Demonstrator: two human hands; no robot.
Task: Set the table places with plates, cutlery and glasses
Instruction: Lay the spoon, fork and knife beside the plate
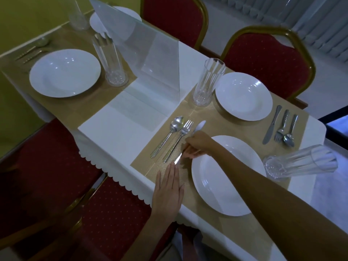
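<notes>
At the near place a white plate (224, 178) sits on a gold placemat (148, 157). Left of it lie a spoon (170, 132) and a fork (180, 136). My right hand (197, 146) reaches over the plate's rim and pinches a knife (197, 126) beside the fork, blade pointing away. My left hand (168, 193) lies flat on the mat near the table edge, its fingertips close to the knife's handle end. A tall glass (299, 161) stands right of the plate. The far place has a plate (243, 96), a glass (208, 81) and cutlery (280, 127).
A clear acrylic divider (150, 59) stands on the white tablecloth (116, 132) between the places. Beyond it are another plate (65, 72), glass (110, 61) and cutlery (32, 51). Red chairs (269, 61) ring the table, one seat (105, 213) just below my left hand.
</notes>
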